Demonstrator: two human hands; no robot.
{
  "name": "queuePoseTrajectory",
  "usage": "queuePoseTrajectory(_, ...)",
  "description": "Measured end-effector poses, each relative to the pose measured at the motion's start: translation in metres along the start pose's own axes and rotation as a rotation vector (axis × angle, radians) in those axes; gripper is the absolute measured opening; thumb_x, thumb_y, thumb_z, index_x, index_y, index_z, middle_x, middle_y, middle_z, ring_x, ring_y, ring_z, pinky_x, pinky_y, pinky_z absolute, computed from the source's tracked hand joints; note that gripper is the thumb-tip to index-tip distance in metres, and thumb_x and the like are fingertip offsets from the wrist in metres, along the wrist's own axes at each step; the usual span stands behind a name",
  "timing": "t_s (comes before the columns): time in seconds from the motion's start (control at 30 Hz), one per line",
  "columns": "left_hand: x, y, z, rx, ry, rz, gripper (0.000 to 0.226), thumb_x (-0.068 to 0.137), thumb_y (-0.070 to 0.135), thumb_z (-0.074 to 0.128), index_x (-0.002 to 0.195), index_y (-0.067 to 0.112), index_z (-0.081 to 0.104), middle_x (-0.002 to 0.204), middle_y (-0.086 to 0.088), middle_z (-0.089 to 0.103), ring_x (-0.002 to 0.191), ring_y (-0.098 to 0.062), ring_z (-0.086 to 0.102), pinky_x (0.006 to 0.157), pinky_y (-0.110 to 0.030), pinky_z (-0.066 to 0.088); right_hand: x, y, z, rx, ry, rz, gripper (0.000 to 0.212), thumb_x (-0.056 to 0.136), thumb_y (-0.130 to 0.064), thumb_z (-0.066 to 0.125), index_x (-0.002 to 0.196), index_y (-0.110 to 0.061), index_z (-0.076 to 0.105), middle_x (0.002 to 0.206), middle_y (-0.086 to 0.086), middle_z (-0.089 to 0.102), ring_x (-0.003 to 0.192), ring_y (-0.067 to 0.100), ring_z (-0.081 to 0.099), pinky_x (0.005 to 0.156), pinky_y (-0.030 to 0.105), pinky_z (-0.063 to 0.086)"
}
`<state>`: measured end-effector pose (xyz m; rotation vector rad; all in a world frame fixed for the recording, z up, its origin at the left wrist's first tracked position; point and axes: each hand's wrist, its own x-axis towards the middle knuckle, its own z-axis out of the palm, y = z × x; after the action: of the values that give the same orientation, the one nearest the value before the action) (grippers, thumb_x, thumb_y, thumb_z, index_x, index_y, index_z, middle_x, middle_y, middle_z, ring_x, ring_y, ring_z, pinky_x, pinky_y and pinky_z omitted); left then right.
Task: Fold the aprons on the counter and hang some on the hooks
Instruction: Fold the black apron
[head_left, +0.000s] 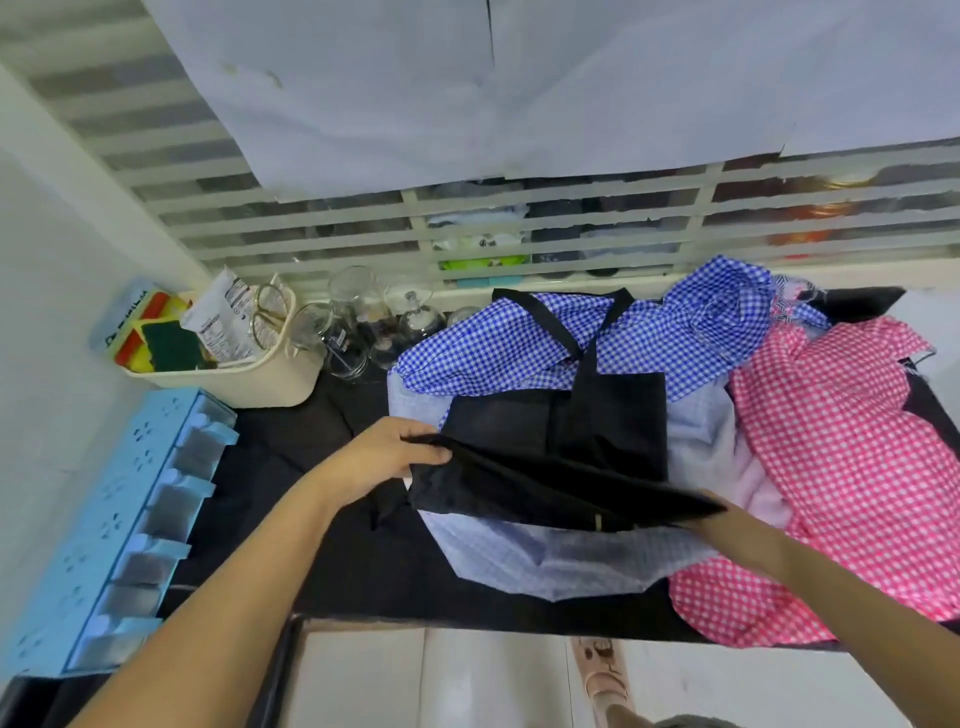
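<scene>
A black apron (556, 441) lies on top of a pile of aprons on the dark counter (322, 499), its neck strap reaching toward the window. Its near edge is lifted and doubled over. My left hand (389, 452) pinches the left end of that fold, and my right hand (727, 525) holds the right end with the fingers under the cloth. Below it lie a pale blue apron (545, 561), a blue gingham apron (519, 338) behind, and a pink gingham apron (841, 447) on the right.
A cream basket (244, 374) with sponges, a packet and scissors stands at the back left, with several glass jars (358, 322) beside it. A light blue rack (119, 519) runs along the left wall. A slatted window grille (467, 218) backs the counter.
</scene>
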<state>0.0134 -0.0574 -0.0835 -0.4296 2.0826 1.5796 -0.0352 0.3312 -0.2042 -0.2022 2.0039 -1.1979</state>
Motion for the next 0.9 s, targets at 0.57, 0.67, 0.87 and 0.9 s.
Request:
queuePoseTrajectory(0.57, 0.112, -0.051, 0.011, -0.118, 0.259, -0.185, 0.023, 0.089, 0.018, 0.067, 0.089, -0.005, 0.071, 0.092, -0.017, 0.073, 0.090, -0.032, 0.068, 0.088, -0.039, 0.054, 0.042, -0.025, 0.015, 0.003, 0.621, 0.164, 0.040, 0.098, -0.020, 0.050, 0.061, -0.004, 0.049, 0.063, 0.010, 0.055, 0.059, 0.016, 0.046, 0.055, 0.024, 0.031)
queuePoseTrajectory(0.67, 0.120, -0.055, 0.015, 0.071, 0.390, -0.159, 0.035, 0.088, 0.025, 0.069, 0.063, 0.004, 0.054, 0.066, -0.013, 0.057, 0.064, -0.020, 0.053, 0.064, -0.030, 0.045, 0.042, -0.027, 0.011, 0.030, 0.599, 0.223, 0.040, 0.097, -0.024, 0.053, 0.063, -0.003, 0.050, 0.063, 0.011, 0.053, 0.059, 0.017, 0.044, 0.056, 0.030, 0.031)
queuePoseTrajectory(0.87, 0.125, -0.059, 0.027, 0.318, 0.463, -0.104, 0.038, 0.089, 0.028, 0.066, 0.063, 0.010, 0.044, 0.057, -0.003, 0.046, 0.055, -0.015, 0.044, 0.054, -0.023, 0.033, 0.037, -0.053, 0.000, 0.089, 0.595, 0.132, 0.021, 0.080, -0.004, 0.070, 0.097, -0.006, 0.058, 0.086, 0.005, 0.064, 0.081, 0.017, 0.060, 0.060, 0.017, 0.041)
queuePoseTrajectory(0.9, 0.127, -0.059, 0.027, 0.346, 0.465, -0.101, 0.037, 0.089, 0.028, 0.066, 0.064, 0.011, 0.044, 0.057, -0.002, 0.046, 0.055, -0.015, 0.044, 0.053, -0.023, 0.032, 0.039, -0.058, -0.005, 0.170, 0.581, 0.124, 0.034, 0.077, -0.010, 0.076, 0.105, -0.007, 0.056, 0.094, 0.004, 0.064, 0.087, 0.017, 0.061, 0.064, 0.017, 0.044)
